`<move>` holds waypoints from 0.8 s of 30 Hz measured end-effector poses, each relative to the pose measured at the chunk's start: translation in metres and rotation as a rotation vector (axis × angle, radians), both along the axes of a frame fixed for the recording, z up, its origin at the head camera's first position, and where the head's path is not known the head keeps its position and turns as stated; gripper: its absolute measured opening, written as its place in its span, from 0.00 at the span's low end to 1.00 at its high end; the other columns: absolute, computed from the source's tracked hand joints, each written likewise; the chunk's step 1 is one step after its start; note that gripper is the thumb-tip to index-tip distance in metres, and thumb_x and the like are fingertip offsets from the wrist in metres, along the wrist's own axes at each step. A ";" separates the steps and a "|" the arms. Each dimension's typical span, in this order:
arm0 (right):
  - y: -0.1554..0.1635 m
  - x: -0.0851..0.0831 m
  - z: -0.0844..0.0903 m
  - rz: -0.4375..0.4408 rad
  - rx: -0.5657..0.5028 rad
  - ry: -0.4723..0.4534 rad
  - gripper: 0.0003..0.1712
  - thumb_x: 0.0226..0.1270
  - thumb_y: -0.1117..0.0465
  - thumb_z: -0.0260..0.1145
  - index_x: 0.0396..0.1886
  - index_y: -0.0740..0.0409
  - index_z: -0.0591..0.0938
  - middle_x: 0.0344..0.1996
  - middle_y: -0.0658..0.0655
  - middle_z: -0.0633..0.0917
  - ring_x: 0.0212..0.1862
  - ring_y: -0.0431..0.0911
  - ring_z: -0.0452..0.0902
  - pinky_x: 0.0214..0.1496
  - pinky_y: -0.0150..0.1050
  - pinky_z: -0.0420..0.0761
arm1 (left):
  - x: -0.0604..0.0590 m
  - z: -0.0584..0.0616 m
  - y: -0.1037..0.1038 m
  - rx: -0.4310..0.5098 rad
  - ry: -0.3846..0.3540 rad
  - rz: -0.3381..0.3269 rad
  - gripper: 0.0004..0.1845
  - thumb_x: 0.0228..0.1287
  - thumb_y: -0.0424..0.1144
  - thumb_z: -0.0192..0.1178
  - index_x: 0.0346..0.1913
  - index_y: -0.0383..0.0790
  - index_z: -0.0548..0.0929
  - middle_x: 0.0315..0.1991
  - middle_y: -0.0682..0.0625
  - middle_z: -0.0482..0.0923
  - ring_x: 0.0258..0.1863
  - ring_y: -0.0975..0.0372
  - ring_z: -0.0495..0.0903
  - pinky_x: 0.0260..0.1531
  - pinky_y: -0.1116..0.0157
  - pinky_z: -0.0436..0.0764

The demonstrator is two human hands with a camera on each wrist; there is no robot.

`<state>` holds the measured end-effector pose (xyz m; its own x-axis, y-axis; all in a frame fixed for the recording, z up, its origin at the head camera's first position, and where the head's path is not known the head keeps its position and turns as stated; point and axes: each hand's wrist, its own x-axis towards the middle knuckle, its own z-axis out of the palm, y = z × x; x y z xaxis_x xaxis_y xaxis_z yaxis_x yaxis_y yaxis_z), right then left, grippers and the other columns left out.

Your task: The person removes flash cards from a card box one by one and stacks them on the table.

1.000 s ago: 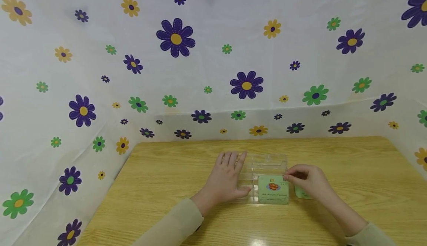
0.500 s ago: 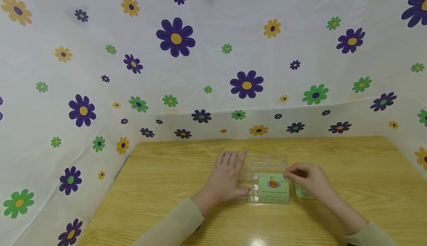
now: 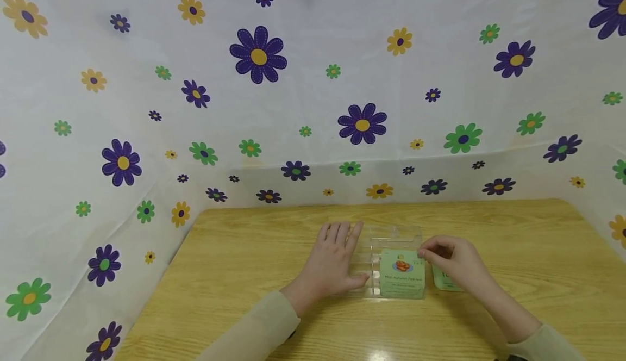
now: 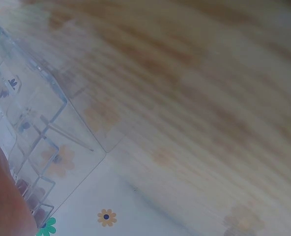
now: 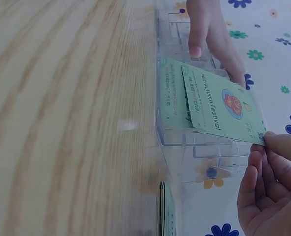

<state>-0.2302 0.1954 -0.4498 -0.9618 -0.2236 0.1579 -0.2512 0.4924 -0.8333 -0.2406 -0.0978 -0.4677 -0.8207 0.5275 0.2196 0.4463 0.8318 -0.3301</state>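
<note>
Pinching the upper right corner of a green card (image 3: 402,274) between thumb and fingers, the right hand (image 3: 457,263) sits at the right end of a clear plastic holder (image 3: 395,240). Its curled fingers are partly screened by its own back in the head view, but show plainly in the right wrist view. The left hand (image 3: 330,263) rests on the left part of the holder, fingers straight and spread, thumb apart; it grips nothing and hides most of that section. In the left wrist view only a sliver of this hand enters at the edge, and the scene is blurred.

The card bears the words "Mid-Autumn Festival" and a red-and-blue picture; its smaller print is illegible. It stands tilted over the holder's right front compartment. Beneath it, a second card (image 5: 173,96) lies in the same compartment, largely covered. Whether more cards lie under these cannot be told. The holder is divided into several sections; its transparent walls make their exact number hard to establish.

Just right of the holder, a small stack (image 3: 442,282) of green cards lies on the bench (image 3: 220,296), partly concealed by the right hand and cut off in the right wrist view. Beige sleeves (image 3: 261,323) run out of frame. Flowered cloth (image 3: 303,40) surrounds the bench at the back and sides.
</note>
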 end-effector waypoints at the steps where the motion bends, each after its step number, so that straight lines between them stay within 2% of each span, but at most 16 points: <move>1: 0.000 0.000 0.000 -0.001 0.000 -0.002 0.04 0.71 0.65 0.73 0.41 0.62 0.91 0.37 0.57 0.91 0.33 0.37 0.81 0.35 0.30 0.80 | 0.000 0.000 0.000 0.001 0.001 -0.001 0.60 0.63 0.79 0.53 0.86 0.43 0.51 0.67 0.46 0.69 0.67 0.53 0.70 0.74 0.49 0.67; 10: -0.001 0.001 0.003 -0.009 0.000 -0.017 0.05 0.72 0.64 0.72 0.40 0.63 0.90 0.37 0.57 0.90 0.33 0.36 0.79 0.35 0.30 0.79 | -0.001 -0.002 -0.001 0.005 0.008 -0.013 0.61 0.62 0.79 0.52 0.86 0.43 0.50 0.66 0.46 0.69 0.66 0.54 0.70 0.73 0.50 0.67; 17: -0.001 0.001 0.008 -0.022 0.003 -0.025 0.06 0.72 0.64 0.72 0.42 0.63 0.89 0.38 0.57 0.91 0.35 0.38 0.82 0.37 0.30 0.81 | -0.002 -0.004 -0.001 0.007 0.016 -0.013 0.61 0.62 0.79 0.53 0.86 0.43 0.50 0.67 0.46 0.69 0.66 0.54 0.70 0.72 0.50 0.67; 24: 0.002 0.001 0.011 -0.017 -0.007 -0.017 0.07 0.73 0.63 0.71 0.43 0.63 0.89 0.39 0.57 0.91 0.36 0.37 0.82 0.39 0.30 0.81 | -0.002 -0.003 -0.001 0.005 0.021 -0.009 0.61 0.61 0.79 0.53 0.86 0.43 0.51 0.66 0.46 0.69 0.66 0.54 0.70 0.72 0.51 0.67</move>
<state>-0.2292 0.1971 -0.4384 -0.9680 -0.2065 0.1426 -0.2285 0.4902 -0.8411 -0.2428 -0.0989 -0.4708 -0.8112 0.5336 0.2392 0.4468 0.8295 -0.3352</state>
